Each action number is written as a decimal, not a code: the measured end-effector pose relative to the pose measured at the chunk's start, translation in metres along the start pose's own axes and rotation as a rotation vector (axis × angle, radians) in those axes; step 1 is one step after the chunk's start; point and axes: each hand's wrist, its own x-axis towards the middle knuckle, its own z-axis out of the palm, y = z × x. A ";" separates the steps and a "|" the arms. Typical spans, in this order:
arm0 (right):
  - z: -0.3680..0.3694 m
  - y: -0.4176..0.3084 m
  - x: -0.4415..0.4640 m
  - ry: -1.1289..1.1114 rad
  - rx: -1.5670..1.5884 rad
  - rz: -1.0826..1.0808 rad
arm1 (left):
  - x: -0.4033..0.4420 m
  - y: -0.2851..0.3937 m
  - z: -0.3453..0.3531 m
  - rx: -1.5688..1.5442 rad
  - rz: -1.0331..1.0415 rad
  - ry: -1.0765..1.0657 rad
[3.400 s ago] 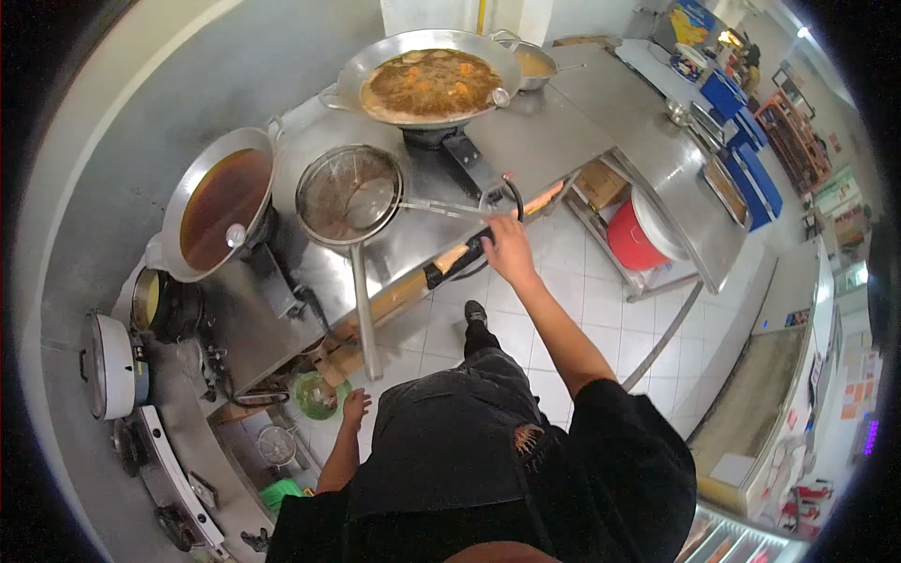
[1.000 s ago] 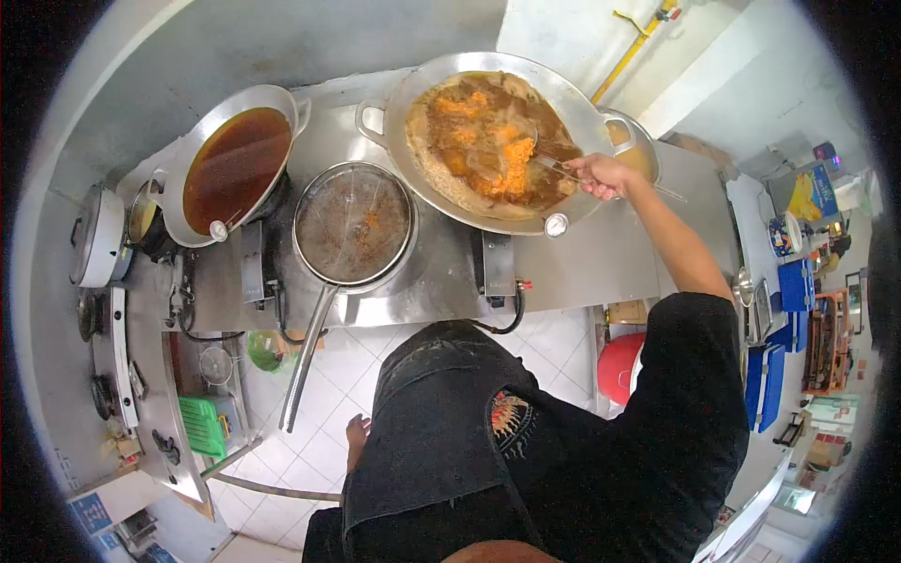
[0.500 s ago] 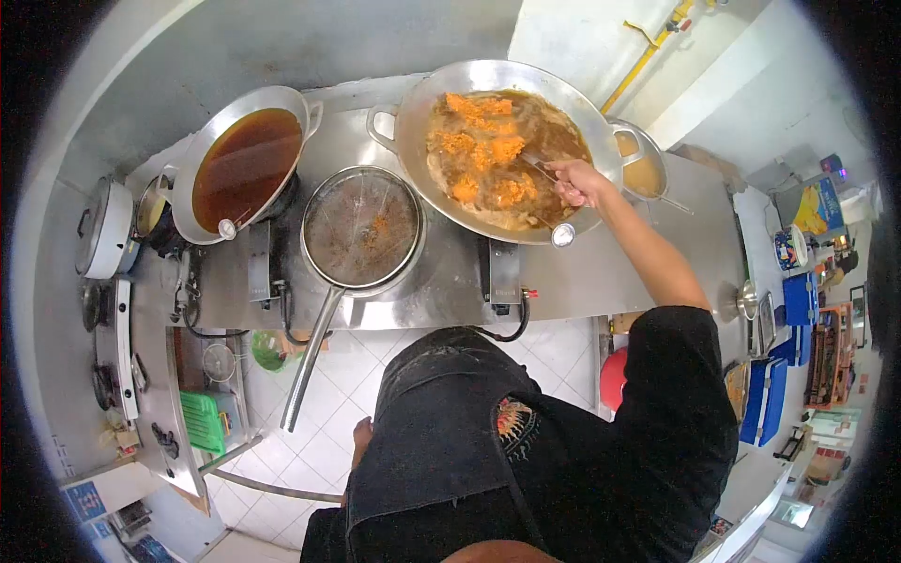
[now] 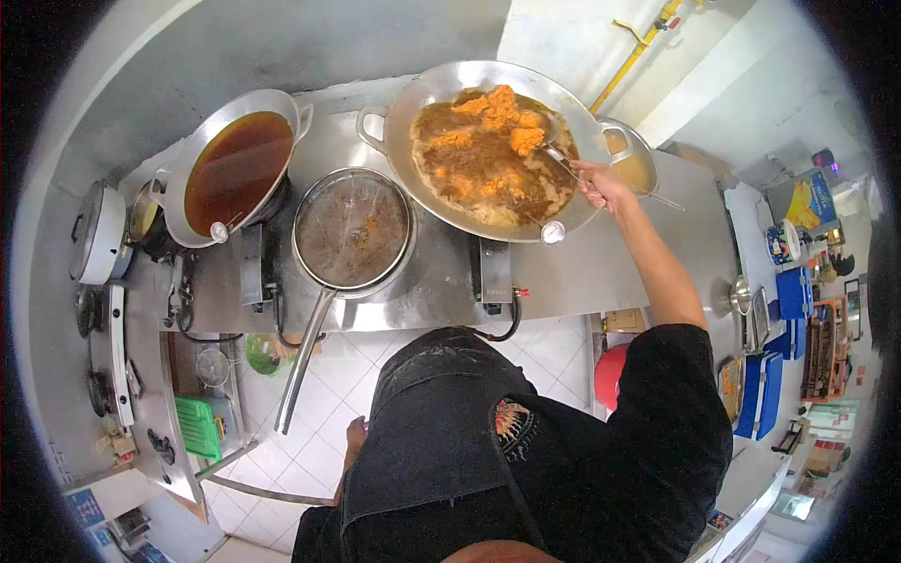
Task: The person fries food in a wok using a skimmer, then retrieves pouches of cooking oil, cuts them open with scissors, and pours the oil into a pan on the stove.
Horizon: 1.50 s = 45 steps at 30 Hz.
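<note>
Two woks [image 4: 399,141], one long-handled strainer [image 4: 355,225]; right hand [image 4: 603,184], grip round one utensil [image 4: 560,157]; left hand [image 4: 356,433], grip unclear

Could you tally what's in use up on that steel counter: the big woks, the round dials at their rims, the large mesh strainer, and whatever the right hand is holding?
Big woks: 2
Round dials: 2
Large mesh strainer: 1
Utensil in the right hand: 1
Total: 6

orange food [image 4: 501,108], brown liquid [image 4: 469,159]

The wok [image 4: 401,141] and utensil [image 4: 557,156] look glossy metal, the food [image 4: 502,106] rough, the apron [image 4: 432,441] matt cloth.
</note>
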 end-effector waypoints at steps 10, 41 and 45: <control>-0.066 0.017 0.019 0.344 -1.202 -0.565 | 0.018 0.020 0.005 -0.374 -0.308 0.024; 0.010 -0.081 -0.174 0.395 -1.584 -0.229 | 0.020 0.019 -0.025 -0.490 -0.190 -0.159; -0.035 -0.043 -0.101 0.349 -1.513 -0.390 | 0.012 0.013 -0.027 -0.368 -0.048 -0.144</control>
